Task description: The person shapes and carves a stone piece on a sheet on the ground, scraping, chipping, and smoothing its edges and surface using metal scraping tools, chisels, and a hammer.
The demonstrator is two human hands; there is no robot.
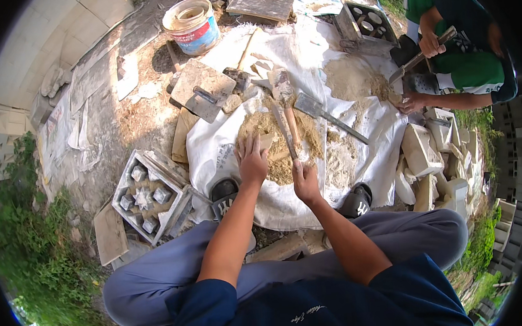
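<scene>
My left hand rests on a small pale block on the sand, its fingers along one side and its thumb by the other. My right hand is closed around the near end of a long, flat, dark metal bar, which points away from me across the sand. Both hands are over a heap of damp tan sand on a white sack sheet. Against the bar lies a wooden handle with a sand-caked head. A flat grey metal tool lies to the right.
A plastering float and a dark-headed hammer lie beyond the heap. A paint bucket stands far left. Left is a mould box with a star shape; right are broken pale castings. Another person crouches at right, holding a tool.
</scene>
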